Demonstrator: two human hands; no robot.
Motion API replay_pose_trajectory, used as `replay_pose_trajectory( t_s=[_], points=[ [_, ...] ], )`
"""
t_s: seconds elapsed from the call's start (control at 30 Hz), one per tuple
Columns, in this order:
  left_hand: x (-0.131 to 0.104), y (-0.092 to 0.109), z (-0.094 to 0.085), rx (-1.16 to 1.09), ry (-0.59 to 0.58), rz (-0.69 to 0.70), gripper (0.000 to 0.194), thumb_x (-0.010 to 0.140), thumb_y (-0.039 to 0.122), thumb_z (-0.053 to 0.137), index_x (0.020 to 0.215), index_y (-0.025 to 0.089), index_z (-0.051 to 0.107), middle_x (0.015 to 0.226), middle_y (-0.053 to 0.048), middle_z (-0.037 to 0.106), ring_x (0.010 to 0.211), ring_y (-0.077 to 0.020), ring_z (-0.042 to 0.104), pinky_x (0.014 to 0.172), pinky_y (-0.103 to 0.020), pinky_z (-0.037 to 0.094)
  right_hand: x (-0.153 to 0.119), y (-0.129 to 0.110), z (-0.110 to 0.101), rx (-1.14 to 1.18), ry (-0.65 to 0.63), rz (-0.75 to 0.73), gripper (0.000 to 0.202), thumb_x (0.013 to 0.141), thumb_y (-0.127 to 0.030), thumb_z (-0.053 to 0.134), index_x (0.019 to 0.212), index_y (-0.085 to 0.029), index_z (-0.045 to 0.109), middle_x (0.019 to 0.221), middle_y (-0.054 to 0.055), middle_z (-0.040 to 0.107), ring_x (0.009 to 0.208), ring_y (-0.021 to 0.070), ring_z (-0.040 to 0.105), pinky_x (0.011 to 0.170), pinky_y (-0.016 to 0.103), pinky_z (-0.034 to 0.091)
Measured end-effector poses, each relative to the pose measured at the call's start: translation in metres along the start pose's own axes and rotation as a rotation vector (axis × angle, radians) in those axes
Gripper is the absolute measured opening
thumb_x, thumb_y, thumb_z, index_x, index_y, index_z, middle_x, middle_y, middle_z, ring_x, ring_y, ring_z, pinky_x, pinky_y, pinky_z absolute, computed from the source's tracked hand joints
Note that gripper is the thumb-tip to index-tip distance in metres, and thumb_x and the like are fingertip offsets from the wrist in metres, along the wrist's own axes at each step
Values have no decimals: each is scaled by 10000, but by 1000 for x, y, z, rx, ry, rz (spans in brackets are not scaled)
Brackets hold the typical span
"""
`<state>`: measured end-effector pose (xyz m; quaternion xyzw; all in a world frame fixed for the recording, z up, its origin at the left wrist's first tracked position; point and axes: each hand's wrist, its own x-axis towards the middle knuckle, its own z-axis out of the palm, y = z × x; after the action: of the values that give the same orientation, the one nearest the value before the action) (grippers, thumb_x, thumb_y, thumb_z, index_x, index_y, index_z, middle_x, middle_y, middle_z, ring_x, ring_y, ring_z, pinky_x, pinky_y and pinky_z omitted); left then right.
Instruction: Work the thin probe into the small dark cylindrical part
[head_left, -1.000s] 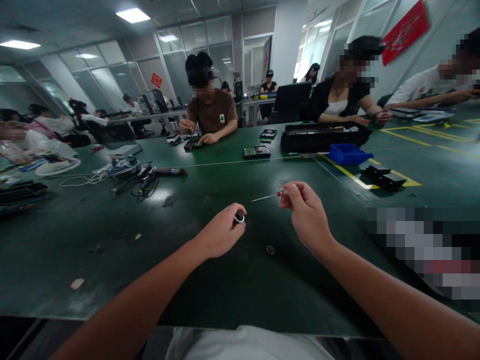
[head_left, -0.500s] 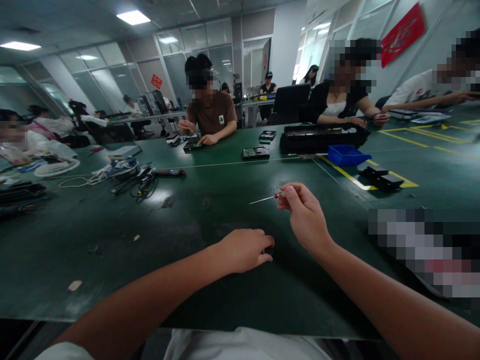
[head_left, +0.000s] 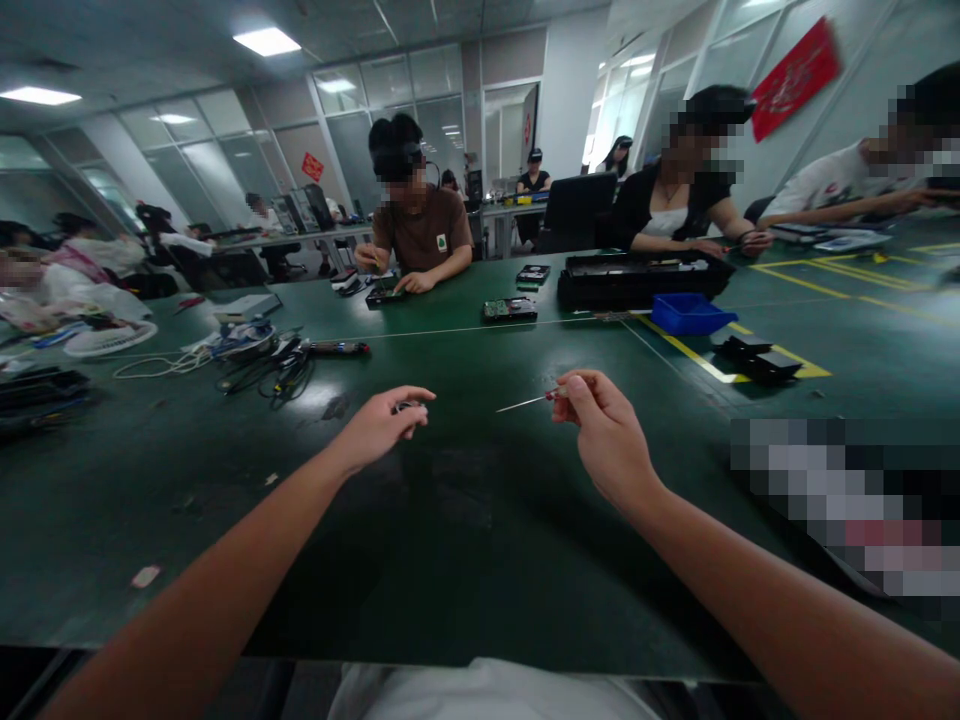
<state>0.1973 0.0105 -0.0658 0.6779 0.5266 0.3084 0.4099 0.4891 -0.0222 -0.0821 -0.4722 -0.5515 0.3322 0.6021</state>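
Observation:
My right hand (head_left: 606,425) is closed round the handle of a screwdriver (head_left: 523,403). Its thin metal shaft points left and slightly down over the green table (head_left: 450,590), and a bit of red shows at the handle. Left of the screwdriver tip, and apart from it, my left hand (head_left: 381,425) hovers above the tabletop. Its index finger reaches forward while the other fingers curl round something small and greyish, mostly hidden. Beyond both hands lies a hard drive (head_left: 510,310) with its green circuit board facing up.
A bundle of cables (head_left: 281,368) lies at left, near a pen-like tool (head_left: 337,349). At right are a blue bin (head_left: 691,314), black brackets (head_left: 757,358) and a long black housing (head_left: 645,282). A co-worker (head_left: 424,225) sits opposite, hands on another drive (head_left: 386,292).
My left hand has moved left and away from me, from near the table's front middle. The right hand with the screwdriver has hardly moved.

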Motion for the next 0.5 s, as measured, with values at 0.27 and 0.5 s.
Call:
replay_pose_trajectory(
  t_s=[0.27, 0.5],
  points=[
    [-29, -29, -107, -566, 583, -154, 135, 886, 245, 566, 828, 141, 502, 758, 34, 517, 592, -62, 431, 523, -199, 315, 0, 4, 2, -15, -29, 8, 255, 967, -455, 474, 974, -233, 601, 825, 24, 622, 748, 177, 592, 716, 352, 504],
    [-70, -57, -182, -406, 1048, -311, 115, 854, 67, 407, 800, 139, 480, 584, 54, 479, 551, -64, 449, 591, -183, 375, 1, 5, 2, -2, -46, 39, 254, 966, -448, 488, 962, -225, 608, 803, 15, 605, 749, 173, 584, 730, 358, 498]
  ],
)
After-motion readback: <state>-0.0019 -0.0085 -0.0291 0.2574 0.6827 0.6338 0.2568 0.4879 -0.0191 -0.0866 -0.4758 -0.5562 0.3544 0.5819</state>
